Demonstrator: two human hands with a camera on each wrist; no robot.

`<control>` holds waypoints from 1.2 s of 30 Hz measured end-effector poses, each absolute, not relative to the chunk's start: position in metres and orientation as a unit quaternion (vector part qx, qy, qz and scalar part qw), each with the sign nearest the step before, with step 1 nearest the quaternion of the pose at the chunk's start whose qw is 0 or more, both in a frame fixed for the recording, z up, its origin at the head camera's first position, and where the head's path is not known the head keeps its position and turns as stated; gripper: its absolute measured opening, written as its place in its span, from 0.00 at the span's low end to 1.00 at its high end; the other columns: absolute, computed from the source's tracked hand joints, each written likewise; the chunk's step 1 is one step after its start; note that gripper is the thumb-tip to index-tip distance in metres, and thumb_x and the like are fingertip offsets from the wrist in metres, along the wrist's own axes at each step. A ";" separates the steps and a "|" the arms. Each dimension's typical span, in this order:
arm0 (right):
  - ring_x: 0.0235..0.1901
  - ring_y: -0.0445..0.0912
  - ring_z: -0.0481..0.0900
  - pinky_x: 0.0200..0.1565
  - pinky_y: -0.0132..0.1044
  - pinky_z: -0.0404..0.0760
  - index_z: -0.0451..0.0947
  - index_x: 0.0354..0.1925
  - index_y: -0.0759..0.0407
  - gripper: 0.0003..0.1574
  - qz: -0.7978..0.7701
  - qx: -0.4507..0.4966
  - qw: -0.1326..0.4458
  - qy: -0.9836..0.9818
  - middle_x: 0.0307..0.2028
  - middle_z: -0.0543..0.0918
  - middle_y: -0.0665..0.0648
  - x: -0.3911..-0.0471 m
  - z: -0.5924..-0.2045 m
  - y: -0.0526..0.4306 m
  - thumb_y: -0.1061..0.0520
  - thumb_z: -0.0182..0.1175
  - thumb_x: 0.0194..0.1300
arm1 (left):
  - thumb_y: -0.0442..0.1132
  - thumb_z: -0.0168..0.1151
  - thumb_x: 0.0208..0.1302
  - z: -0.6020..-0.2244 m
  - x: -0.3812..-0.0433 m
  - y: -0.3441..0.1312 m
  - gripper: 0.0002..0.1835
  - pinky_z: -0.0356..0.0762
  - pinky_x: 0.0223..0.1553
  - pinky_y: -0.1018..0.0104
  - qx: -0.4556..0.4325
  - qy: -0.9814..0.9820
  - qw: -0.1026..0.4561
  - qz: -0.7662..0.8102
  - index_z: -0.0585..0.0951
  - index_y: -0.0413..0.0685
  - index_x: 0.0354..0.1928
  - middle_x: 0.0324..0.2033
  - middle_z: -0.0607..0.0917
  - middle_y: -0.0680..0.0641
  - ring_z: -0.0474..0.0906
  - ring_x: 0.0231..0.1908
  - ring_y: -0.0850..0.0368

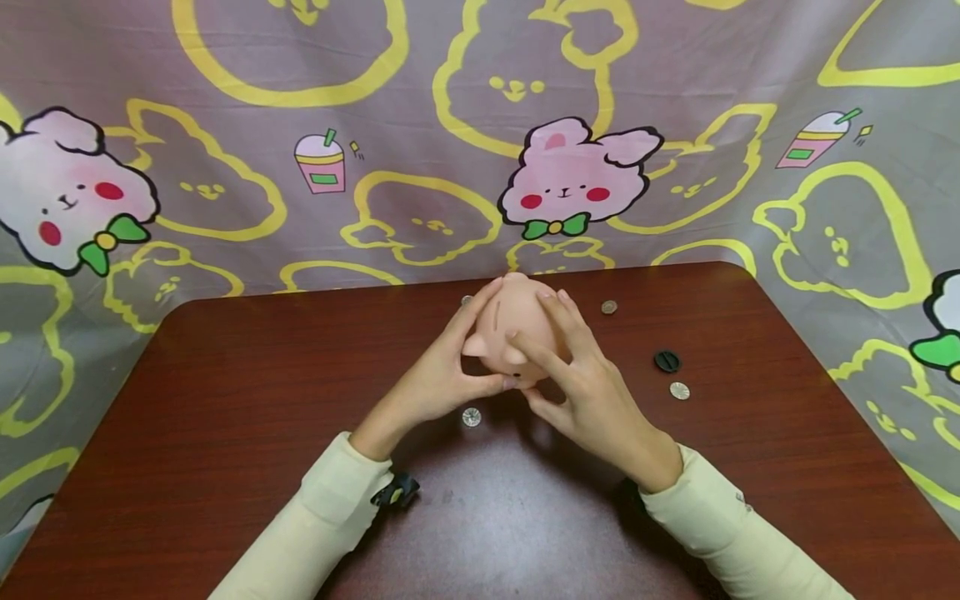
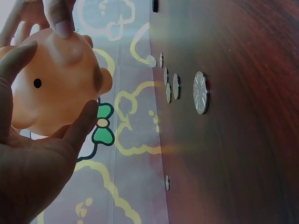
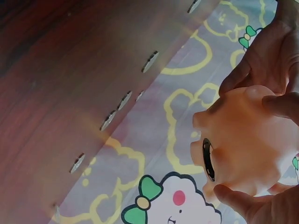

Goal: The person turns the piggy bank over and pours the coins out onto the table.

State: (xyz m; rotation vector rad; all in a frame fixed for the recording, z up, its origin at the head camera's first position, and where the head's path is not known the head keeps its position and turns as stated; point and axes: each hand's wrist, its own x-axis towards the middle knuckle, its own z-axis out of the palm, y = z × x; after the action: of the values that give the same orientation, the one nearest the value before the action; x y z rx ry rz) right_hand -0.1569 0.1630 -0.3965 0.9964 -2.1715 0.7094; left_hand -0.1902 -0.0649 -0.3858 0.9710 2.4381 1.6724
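A peach-coloured piggy bank [image 1: 525, 308] is held up over the table between both hands, the coin slot on its back facing up. My left hand [image 1: 435, 367] grips its left side, with fingers at the far end and the thumb near the face. On the other side, my right hand [image 1: 600, 396] holds it with spread, bent fingers, one fingertip near an ear. The left wrist view shows the pig's black eye [image 2: 38, 83]. A round, dark-rimmed hole [image 3: 209, 159] is visible in its underside in the right wrist view, with nothing covering it.
A round black plug [image 1: 667, 361] lies on the dark red-brown table [image 1: 247, 392] to the right, beside a silver coin [image 1: 679, 391]. Other coins lie nearer [image 1: 471, 417] and farther back [image 1: 609, 307]. A patterned curtain [image 1: 420, 150] hangs behind the table.
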 end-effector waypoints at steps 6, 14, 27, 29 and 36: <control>0.77 0.71 0.58 0.56 0.62 0.84 0.74 0.70 0.49 0.51 0.285 0.373 0.301 -0.830 0.78 0.60 0.70 -0.158 -0.397 0.161 0.65 0.81 0.49 | 0.36 0.81 0.56 -0.387 -0.189 -0.066 0.59 0.47 0.81 0.42 0.301 0.788 0.006 0.537 0.55 0.70 0.83 0.82 0.57 0.60 0.53 0.81 0.56; 0.74 0.65 0.66 0.59 0.57 0.82 0.73 0.70 0.53 0.52 0.323 0.368 0.278 -0.826 0.77 0.60 0.71 -0.160 -0.397 0.156 0.64 0.83 0.49 | 0.37 0.82 0.56 -0.385 -0.186 -0.071 0.54 0.57 0.79 0.46 0.289 0.785 -0.011 0.548 0.62 0.70 0.81 0.79 0.63 0.63 0.61 0.77 0.58; 0.74 0.62 0.68 0.65 0.59 0.78 0.73 0.71 0.57 0.45 0.427 0.313 0.156 -0.834 0.78 0.62 0.67 -0.165 -0.394 0.142 0.63 0.78 0.58 | 0.38 0.81 0.58 -0.384 -0.180 -0.092 0.51 0.67 0.73 0.48 0.250 0.813 0.000 0.526 0.64 0.67 0.80 0.78 0.67 0.57 0.67 0.74 0.57; 0.74 0.62 0.68 0.63 0.57 0.80 0.72 0.73 0.57 0.45 0.444 0.298 0.126 -0.836 0.78 0.62 0.66 -0.166 -0.394 0.137 0.63 0.77 0.60 | 0.39 0.81 0.58 -0.383 -0.180 -0.096 0.50 0.69 0.71 0.50 0.237 0.823 0.001 0.516 0.65 0.65 0.80 0.77 0.68 0.55 0.69 0.72 0.56; 0.71 0.60 0.72 0.57 0.47 0.86 0.70 0.75 0.58 0.47 0.500 0.278 0.046 -0.819 0.79 0.61 0.66 -0.176 -0.397 0.114 0.67 0.75 0.61 | 0.39 0.80 0.60 -0.380 -0.175 -0.115 0.49 0.73 0.64 0.51 0.201 0.847 0.014 0.492 0.65 0.62 0.80 0.77 0.68 0.52 0.72 0.65 0.53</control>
State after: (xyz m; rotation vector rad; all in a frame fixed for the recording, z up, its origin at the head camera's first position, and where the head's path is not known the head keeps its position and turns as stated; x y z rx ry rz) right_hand -0.1755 0.1143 -0.3966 0.8483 -2.5016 1.5257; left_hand -0.1747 -0.1152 -0.3804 0.6249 2.6370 1.5328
